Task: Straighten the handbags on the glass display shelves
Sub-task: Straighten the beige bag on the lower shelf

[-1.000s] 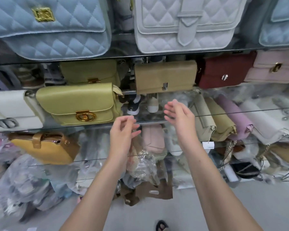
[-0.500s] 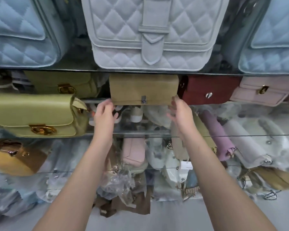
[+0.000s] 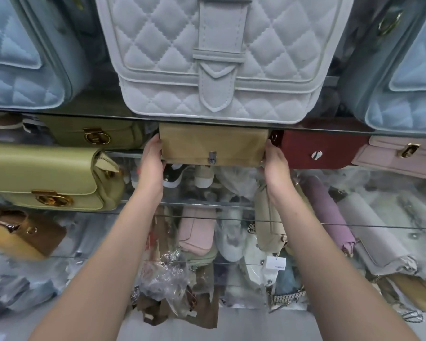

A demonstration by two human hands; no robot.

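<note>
Left hand (image 3: 151, 160) and right hand (image 3: 275, 161) grip both ends of the tan handbag (image 3: 213, 143).

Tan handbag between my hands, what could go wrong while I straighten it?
The left hand and right hand hold the tan handbag only by its ends, so it could slip. It sits close beside the red bag; shifting it right could knock that crooked. It looks near the glass shelf edge; pulling forward could tip it off.
</note>
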